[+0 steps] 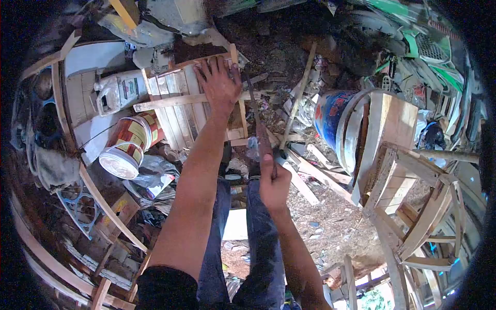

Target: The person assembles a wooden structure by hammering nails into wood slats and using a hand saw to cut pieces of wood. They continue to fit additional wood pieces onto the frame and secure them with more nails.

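Note:
My left hand lies flat with fingers spread on a slatted wooden panel, near its upper right corner. A crosspiece runs over the slats and passes under my wrist. My right hand is closed around the handle of a rusty handsaw, seen almost edge-on. The saw's long narrow blade points away from me, up along the panel's right side. Its far end is close to the upright strip at the panel's edge, near my left fingertips.
A paint bucket lies tipped left of the panel, beside a pale plastic jug. To the right stand a blue drum and a wooden box frame. Loose wood offcuts and chips litter the ground by my legs.

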Available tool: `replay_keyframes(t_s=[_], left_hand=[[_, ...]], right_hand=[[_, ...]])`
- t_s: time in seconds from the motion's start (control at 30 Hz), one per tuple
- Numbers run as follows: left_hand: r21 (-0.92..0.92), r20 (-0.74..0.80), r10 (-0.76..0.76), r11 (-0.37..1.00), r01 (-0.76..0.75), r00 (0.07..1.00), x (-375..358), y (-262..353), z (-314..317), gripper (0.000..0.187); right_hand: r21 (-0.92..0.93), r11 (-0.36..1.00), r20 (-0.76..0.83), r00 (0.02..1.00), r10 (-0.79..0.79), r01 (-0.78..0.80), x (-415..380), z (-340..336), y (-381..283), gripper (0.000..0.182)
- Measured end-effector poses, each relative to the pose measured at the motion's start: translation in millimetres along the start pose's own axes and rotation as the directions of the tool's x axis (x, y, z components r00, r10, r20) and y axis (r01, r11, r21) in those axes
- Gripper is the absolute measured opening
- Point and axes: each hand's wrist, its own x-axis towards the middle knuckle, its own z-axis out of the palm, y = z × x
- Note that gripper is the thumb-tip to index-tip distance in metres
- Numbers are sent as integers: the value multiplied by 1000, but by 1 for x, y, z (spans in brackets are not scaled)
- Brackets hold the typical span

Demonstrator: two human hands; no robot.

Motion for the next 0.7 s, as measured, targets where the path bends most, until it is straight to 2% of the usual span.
replay_keyframes(t_s=[0.1, 0.13, 0.17, 0.3, 0.37, 0.43, 0.5, 0.57, 0.63, 0.7], left_hand=[[35, 34, 22, 999, -24, 999, -14, -2, 3, 49], [32, 21, 27, 999, -28, 999, -18, -2, 2, 51], [24, 1, 36, 999, -36, 999, -18, 2, 3, 52], [-28, -37, 48, 998, -49, 998, -32, 6, -5, 56], [-67, -6, 30, 997, -30, 1000, -30, 6, -3, 58], [-68, 11, 29, 997, -28, 1000, -32, 2, -4, 59], [-88, 7, 32, 996, -31, 999, -29, 2, -5, 59], [-39, -9, 54, 998, -55, 998, -33, 5, -4, 60], [-84, -19, 58, 995, -60, 998, -34, 8, -3, 59], [-70, 42, 60, 996, -57, 997, -37, 3, 2, 61]], right_hand=[[-37, 996, 87, 992, 88, -85, 6, -16, 13, 47], [-14, 988, 110, 982, 155, -155, 5, -21, 7, 44], [-1, 987, 99, 983, 157, -158, 3, -25, 5, 44], [-57, 991, 97, 988, 123, -118, -6, -24, 2, 43], [-77, 992, 88, 990, 109, -102, 1, -23, -3, 43], [-89, 984, 81, 984, 161, -153, 5, -24, -15, 43], [-28, 993, 95, 988, 118, -116, 5, -25, -15, 43], [-111, 991, 26, 996, 83, -80, 0, -21, -1, 45], [-85, 994, 24, 998, 66, -64, -3, -22, 6, 44], [-39, 998, 54, 997, 52, -50, -11, -17, 16, 44]])
